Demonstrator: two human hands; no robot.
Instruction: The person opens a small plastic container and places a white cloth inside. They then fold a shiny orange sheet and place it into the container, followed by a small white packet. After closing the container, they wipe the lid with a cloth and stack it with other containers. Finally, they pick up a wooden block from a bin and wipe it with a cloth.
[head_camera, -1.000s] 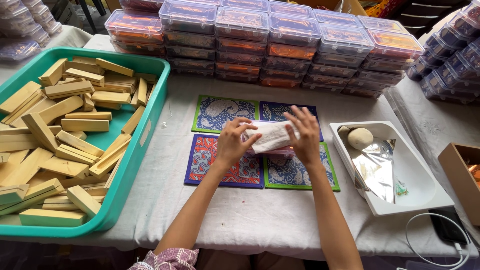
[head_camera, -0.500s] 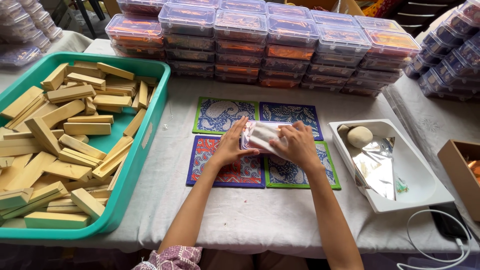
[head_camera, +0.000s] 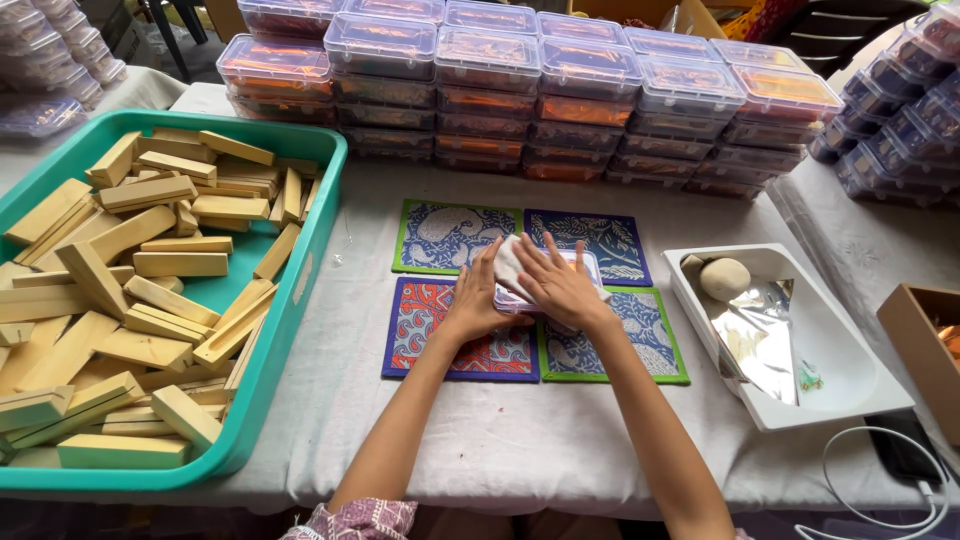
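Both hands, L (head_camera: 478, 300) & R (head_camera: 556, 286), on clear plastic box (head_camera: 590, 266) w/ white cloth (head_camera: 508, 264).

Bare cloth (head_camera: 500, 440) open in front, green bin (head_camera: 290, 330) blocking left, white tray (head_camera: 850, 385) right, stacked boxes (head_camera: 520, 100) behind

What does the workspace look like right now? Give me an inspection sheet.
Surface: table under a pale cloth.
Job's things: small clear box with white paper on four patterned mats.
Clutter: teal tray of wooden blocks; white tray with foil and a round ball.
Grippers: left hand and right hand both press on the box.
Cables: white cable, lower right.
Surroundings: stacked lidded boxes behind.
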